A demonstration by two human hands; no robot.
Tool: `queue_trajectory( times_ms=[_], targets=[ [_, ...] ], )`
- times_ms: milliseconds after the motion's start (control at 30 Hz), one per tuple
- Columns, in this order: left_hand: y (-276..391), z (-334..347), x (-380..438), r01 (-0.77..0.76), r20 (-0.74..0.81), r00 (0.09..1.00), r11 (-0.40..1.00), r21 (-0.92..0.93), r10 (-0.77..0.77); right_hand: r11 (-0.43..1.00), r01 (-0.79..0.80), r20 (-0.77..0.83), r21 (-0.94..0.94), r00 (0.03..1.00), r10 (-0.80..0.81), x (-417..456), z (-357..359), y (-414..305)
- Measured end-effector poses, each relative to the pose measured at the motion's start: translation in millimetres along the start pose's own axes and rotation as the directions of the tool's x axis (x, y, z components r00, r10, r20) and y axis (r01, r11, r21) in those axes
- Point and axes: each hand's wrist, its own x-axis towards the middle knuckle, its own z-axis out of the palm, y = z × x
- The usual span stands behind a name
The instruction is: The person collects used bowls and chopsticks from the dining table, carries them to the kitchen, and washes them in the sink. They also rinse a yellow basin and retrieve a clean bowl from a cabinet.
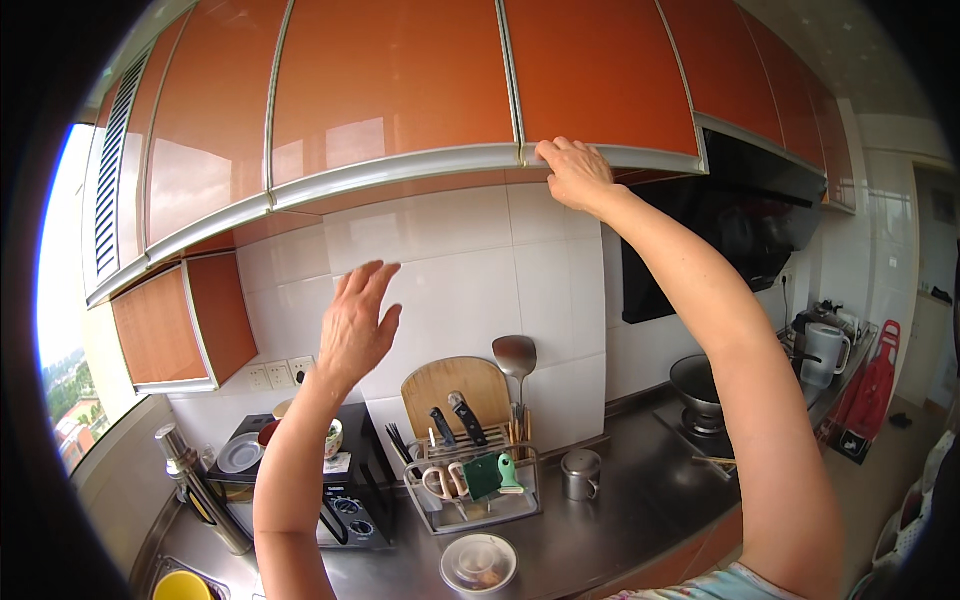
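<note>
My right hand [576,174] is raised to the metal bottom rail [645,158] of an orange wall cabinet door [600,75]. Its fingers curl over the rail near the seam with the neighbouring door [390,82]; the thumb is hidden. Both of these doors look closed. Lower and to the left, my left hand [356,322] is in the air before the white tiled wall [450,285], fingers apart and holding nothing. Below the hands, a wire rack [480,517] on the steel counter holds knives [466,420], scissors [442,484], a green peeler [509,476] and a round wooden cutting board [442,382].
A microwave [352,517] with dishes on top stands left, beside a steel flask [206,495]. A covered bowl [478,562] sits at the counter front. A metal mug [581,475] is right of the rack. Farther right are a wok [697,382] and black range hood [720,225].
</note>
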Motion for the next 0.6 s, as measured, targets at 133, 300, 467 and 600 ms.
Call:
queue_trajectory(
  times_ms=[133,300,467,600],
  targets=[
    [-6.2,11.7,73.7,-0.159,-0.153,0.971,0.972,0.171,0.185,0.997,0.025,-0.066,-0.066,0.997,-0.03,4.7,-1.5,-5.8],
    [-14.4,33.6,126.2,-0.157,-0.118,0.971,0.924,0.35,0.21,0.974,0.188,-0.359,-0.124,0.907,-0.221,-11.0,-36.5,13.2],
    [-28.8,48.6,141.5,-0.128,-0.095,0.978,0.898,0.421,0.184,0.98,0.185,-0.716,-0.079,0.673,-0.185,-59.7,-105.1,42.2],
    [-17.6,57.1,148.2,-0.058,-0.14,0.984,0.942,0.331,0.11,0.999,0.034,-0.833,-0.016,0.553,-0.032,-85.7,-129.4,61.1]
  ],
)
